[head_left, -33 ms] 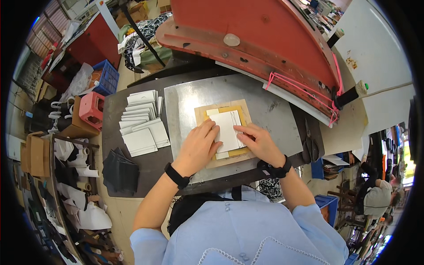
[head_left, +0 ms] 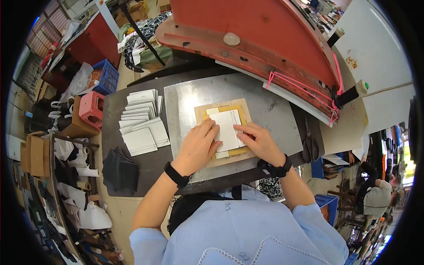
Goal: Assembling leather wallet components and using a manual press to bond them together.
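Note:
A white rectangular piece (head_left: 227,128), card-like, with thin dark lines along its right side, lies on a yellow frame-like plate (head_left: 242,111). Beneath that is a tan board (head_left: 202,108) on a grey metal sheet (head_left: 185,101). My left hand (head_left: 198,145) rests over the white piece's left edge, fingers stretched out and thumb apart. At its right edge, my right hand (head_left: 259,142) touches with the tips of the forefinger and thumb, which are spread; its other fingers bend loosely. Pale strips show at the piece's top left and bottom.
Left of the sheet lie stacked white pieces (head_left: 143,121) and black pieces (head_left: 120,172). Scissors (head_left: 311,148) lie at the table's right side. A large red machine (head_left: 260,31) overhangs the far side, with pink cord (head_left: 300,89) and a dark thread spool (head_left: 351,95).

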### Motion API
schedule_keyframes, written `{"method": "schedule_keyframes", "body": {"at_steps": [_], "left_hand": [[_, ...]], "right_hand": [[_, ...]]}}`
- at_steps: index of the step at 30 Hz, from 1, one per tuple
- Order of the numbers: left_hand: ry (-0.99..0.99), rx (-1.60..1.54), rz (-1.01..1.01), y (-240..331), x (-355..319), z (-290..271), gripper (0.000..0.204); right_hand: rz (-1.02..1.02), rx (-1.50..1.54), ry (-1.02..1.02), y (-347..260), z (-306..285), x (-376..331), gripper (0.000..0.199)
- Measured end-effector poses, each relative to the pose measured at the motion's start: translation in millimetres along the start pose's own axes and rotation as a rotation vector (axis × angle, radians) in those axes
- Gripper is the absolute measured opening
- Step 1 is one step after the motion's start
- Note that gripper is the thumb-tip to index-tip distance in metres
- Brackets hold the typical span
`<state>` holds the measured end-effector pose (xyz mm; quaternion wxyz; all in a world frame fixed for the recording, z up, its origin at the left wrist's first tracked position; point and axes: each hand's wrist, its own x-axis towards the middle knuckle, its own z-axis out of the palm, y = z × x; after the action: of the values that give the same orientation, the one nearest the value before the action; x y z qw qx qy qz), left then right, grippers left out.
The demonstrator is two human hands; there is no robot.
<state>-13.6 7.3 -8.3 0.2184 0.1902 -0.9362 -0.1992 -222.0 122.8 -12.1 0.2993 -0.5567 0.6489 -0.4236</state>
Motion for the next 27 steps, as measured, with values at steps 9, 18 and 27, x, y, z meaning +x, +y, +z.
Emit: {"method": "schedule_keyframes", "body": {"at_steps": [9,18,27], "left_hand": [[-0.07,-0.022,0.016,-9,1,-3,0.043],[-0.131,0.064,0.078,-10,2,-10,0.045],[-0.136,0.11,0.05,-5,1,-7,0.051]], "right_hand": [[0.001,-0.053,-0.018,-2,0,0,0.029],[-0.202,-0.297,0.005,3,1,1,0.027],[-0.389,-0.716,0.006,-8,10,-2,0.032]]}}
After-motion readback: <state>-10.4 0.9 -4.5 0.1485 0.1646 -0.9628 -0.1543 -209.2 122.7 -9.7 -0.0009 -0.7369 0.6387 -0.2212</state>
